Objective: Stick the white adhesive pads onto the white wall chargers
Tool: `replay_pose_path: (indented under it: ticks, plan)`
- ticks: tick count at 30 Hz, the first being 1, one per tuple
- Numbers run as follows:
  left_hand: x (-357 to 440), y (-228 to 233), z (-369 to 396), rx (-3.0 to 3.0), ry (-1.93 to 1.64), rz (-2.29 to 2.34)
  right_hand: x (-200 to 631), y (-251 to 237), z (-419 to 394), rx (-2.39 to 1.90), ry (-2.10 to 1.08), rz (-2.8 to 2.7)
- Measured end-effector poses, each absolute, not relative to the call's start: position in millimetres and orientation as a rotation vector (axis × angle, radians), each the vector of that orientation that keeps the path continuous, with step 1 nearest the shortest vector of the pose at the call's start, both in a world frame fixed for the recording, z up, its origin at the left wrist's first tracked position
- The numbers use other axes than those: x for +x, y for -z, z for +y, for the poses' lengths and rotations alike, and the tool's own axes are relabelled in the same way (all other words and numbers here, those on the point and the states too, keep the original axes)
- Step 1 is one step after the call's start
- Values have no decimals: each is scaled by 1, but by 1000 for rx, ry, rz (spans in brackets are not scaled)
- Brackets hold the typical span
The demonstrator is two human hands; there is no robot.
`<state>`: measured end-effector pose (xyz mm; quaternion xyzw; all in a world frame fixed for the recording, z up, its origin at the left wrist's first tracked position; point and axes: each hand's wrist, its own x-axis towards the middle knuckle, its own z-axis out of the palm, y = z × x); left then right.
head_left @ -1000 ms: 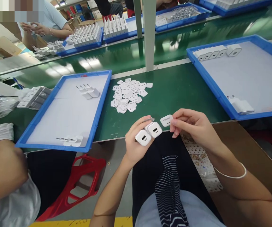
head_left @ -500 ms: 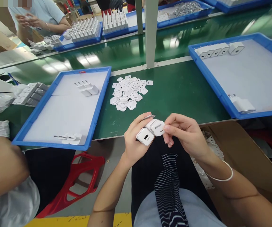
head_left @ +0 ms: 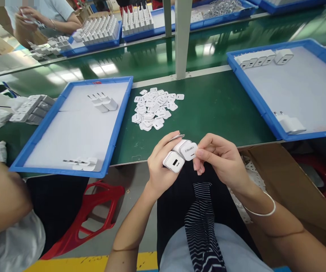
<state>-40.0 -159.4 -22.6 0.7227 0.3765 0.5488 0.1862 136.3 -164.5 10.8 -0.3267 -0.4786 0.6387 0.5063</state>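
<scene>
My left hand (head_left: 159,166) is closed around two white wall chargers lying side by side. One charger (head_left: 173,162) faces me with its port end showing dark and light slots. Over the end of the other charger (head_left: 181,145) sits a thin white face plate (head_left: 190,151) with grey lettering and a small slot. My right hand (head_left: 222,156) pinches that plate's right edge between thumb and forefinger. Another thin plate (head_left: 177,137) pokes out, edge-on, by my left fingertips. Beyond my hands, similar loose plates lie in a pile (head_left: 154,109) on the green bench.
A blue-rimmed tray (head_left: 118,128) with a few chargers stands left; another tray (head_left: 253,96) with several chargers stands right. A white post (head_left: 181,41) rises behind the pile. A co-worker's arm (head_left: 4,196) is at left beside a red stool (head_left: 100,207). Another person (head_left: 58,19) sits opposite.
The view has shifted slightly. My right hand stays pinched on the face plate, which looks a little more squarely over the charger's end. My left grip is unchanged.
</scene>
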Motion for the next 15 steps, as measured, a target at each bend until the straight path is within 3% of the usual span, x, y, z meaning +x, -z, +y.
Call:
replay_pose_path:
  ticks: [15]
  plan:
    - [-37,23,-162,2047,-1522,1075,127,-8,-180,-942,-1237,-1163]
